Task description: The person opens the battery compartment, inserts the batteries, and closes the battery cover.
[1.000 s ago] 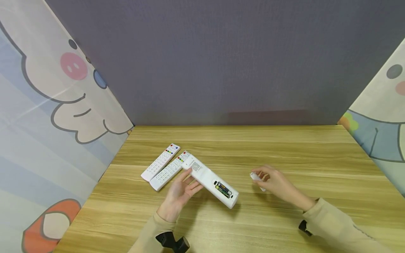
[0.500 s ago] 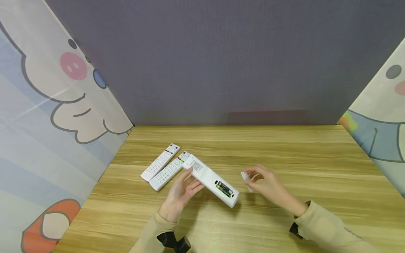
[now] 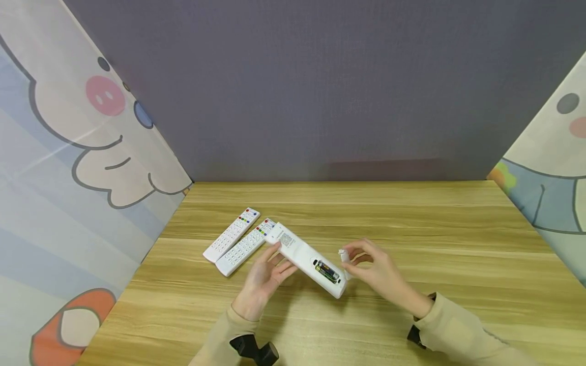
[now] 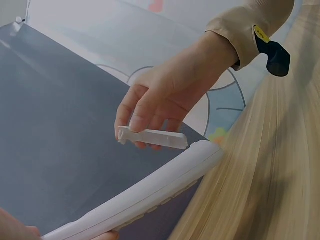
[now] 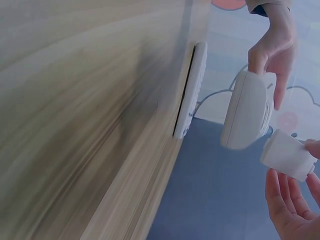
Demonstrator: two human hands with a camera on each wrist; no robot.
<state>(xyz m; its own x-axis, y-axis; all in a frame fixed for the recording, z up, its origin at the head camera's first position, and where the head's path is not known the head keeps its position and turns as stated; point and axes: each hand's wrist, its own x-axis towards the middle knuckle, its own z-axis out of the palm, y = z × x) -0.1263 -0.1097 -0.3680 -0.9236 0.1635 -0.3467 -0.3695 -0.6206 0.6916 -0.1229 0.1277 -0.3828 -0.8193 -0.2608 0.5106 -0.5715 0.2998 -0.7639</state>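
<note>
My left hand grips a white remote control by its far-left part, back side up and raised off the table. Two batteries lie in its uncovered battery compartment, near the end toward my right hand. Between thumb and fingers my right hand pinches a small white battery cover, right beside that end. In the left wrist view the cover is held just above the end of the remote. The right wrist view shows a gap between the cover and the remote.
Two more white remotes lie button side up on the wooden table: one at the left, the other remote beside it, near the held one's far end. A dark grey panel stands along the table's back edge.
My right hand has moved left with the battery cover, up to the open end of the remote. The left hand and its remote have barely shifted.
</note>
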